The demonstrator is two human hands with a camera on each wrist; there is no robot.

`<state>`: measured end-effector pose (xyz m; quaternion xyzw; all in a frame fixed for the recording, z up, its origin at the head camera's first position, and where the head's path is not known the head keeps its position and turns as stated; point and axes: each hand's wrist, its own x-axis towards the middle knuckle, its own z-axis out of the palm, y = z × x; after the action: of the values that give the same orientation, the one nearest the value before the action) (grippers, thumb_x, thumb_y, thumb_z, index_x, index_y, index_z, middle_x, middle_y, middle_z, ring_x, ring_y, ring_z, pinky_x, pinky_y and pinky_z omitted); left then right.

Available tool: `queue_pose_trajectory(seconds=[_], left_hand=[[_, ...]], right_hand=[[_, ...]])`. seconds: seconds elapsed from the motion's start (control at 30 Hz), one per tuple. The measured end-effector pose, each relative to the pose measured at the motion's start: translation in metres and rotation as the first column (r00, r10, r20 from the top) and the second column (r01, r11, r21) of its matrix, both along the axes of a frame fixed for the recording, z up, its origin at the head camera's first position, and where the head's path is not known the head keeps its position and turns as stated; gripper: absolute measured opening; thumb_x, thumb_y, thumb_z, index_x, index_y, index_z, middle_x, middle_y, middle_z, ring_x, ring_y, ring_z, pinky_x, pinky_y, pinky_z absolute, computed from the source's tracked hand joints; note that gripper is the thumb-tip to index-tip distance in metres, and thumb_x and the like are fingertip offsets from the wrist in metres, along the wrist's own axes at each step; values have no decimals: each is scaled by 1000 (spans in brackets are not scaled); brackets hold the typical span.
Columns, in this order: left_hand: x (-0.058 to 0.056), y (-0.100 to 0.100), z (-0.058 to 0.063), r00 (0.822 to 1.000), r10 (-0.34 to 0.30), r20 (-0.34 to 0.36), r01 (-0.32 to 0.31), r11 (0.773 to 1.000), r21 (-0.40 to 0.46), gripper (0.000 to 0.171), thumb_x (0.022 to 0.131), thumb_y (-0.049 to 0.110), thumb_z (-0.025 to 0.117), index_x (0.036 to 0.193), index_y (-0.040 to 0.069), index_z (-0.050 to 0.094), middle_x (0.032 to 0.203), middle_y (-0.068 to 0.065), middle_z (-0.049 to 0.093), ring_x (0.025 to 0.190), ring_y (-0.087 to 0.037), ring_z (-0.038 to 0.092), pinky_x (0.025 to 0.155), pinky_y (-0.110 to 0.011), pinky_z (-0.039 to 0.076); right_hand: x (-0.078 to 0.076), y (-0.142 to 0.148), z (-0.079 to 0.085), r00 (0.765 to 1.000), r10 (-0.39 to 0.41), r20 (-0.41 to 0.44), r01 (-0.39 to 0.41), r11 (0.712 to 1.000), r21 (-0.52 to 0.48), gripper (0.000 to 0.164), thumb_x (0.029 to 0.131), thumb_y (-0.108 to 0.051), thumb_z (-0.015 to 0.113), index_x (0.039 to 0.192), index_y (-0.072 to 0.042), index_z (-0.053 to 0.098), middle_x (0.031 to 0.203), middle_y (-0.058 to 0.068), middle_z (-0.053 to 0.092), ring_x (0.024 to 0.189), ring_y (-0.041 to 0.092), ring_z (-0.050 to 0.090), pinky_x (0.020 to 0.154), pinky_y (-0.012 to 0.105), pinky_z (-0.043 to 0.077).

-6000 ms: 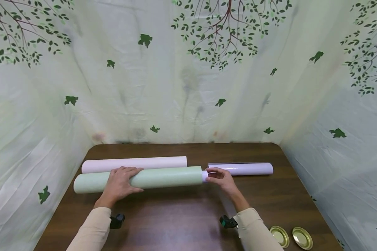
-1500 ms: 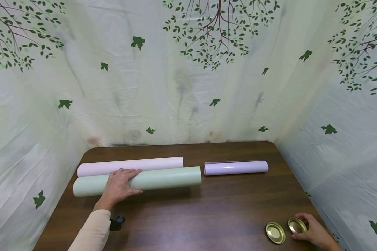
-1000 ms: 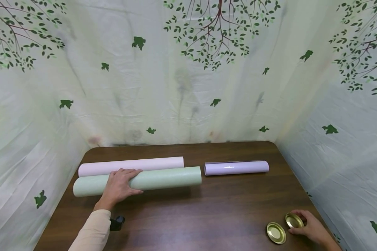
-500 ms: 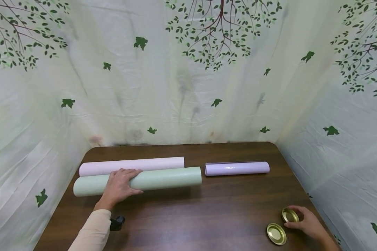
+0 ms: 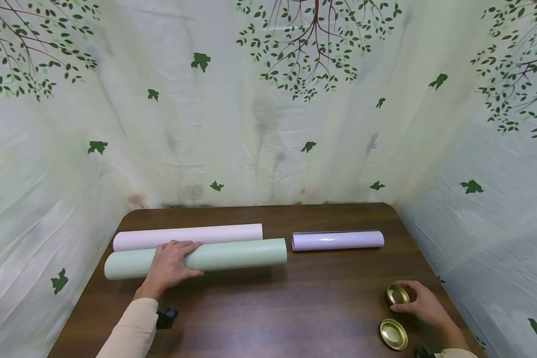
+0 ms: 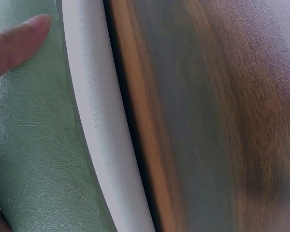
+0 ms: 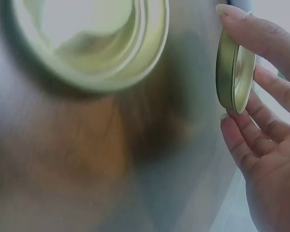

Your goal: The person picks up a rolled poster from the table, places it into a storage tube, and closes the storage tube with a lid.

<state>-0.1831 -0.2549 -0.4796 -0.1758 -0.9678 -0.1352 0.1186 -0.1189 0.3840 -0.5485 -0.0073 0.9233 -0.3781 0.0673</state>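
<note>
My left hand (image 5: 170,267) grips a long pale green roll (image 5: 243,252) from above, fingers over its far side and thumb along its near side. In the left wrist view the thumb (image 6: 19,46) lies on the green roll's wrinkled surface. At the table's right side my right hand (image 5: 422,304) holds a round gold metal lid (image 5: 398,295) by its rim. The right wrist view shows that lid tilted on edge between thumb and fingertips. A second gold lid (image 5: 394,334) lies flat just in front of it.
Behind the green roll lies a long pale pink roll (image 5: 192,236). A shorter glossy lavender roll (image 5: 337,240) is farther right on the brown table (image 5: 291,303). A leaf-patterned curtain (image 5: 268,149) closes off the back and both sides.
Six seconds ago my right hand was at the green roll's right end. It has since taken hold of one lid and moved it left and back, beyond the other. My left hand stays put.
</note>
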Motion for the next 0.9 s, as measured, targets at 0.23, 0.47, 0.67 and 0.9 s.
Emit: queue_pose_trajectory(seconds=[0.23, 0.47, 0.67, 0.9], left_hand=[[0, 1, 0, 1000, -2, 2, 2, 1000, 6, 74, 57, 40, 90, 122, 13, 67, 112, -11, 68, 104, -35, 57, 86, -56, 35], [1, 0, 2, 1000, 0, 0, 0, 1000, -8, 74, 57, 41, 90, 122, 12, 67, 112, -11, 68, 104, -35, 57, 85, -56, 36], [0, 2, 1, 1000, -6, 3, 6, 1000, -9, 74, 58, 41, 90, 122, 12, 67, 112, -11, 68, 103, -35, 57, 85, -56, 35], [0, 1, 1, 1000, -1, -4, 1, 1000, -13, 74, 57, 41, 90, 121, 12, 67, 113, -11, 68, 104, -35, 57, 85, -56, 35]], right_hand=[[-15, -17, 4, 999, 43, -32, -45, 997, -56, 68, 67, -20, 88, 122, 5, 58, 114, 17, 61, 97, 21, 58, 76, 29, 48], [-33, -35, 11, 993, 100, -62, -100, 995, 7, 67, 67, -26, 88, 122, 1, 60, 117, 15, 60, 109, 33, 56, 87, 46, 46], [-54, -51, 19, 985, 156, -80, -156, 988, 7, 70, 66, -25, 89, 123, 3, 59, 120, 17, 59, 111, 36, 55, 90, 50, 45], [-73, -71, 29, 965, 236, -113, -238, 971, -3, 66, 64, -22, 90, 117, 3, 59, 110, 11, 62, 102, 30, 59, 87, 51, 47]])
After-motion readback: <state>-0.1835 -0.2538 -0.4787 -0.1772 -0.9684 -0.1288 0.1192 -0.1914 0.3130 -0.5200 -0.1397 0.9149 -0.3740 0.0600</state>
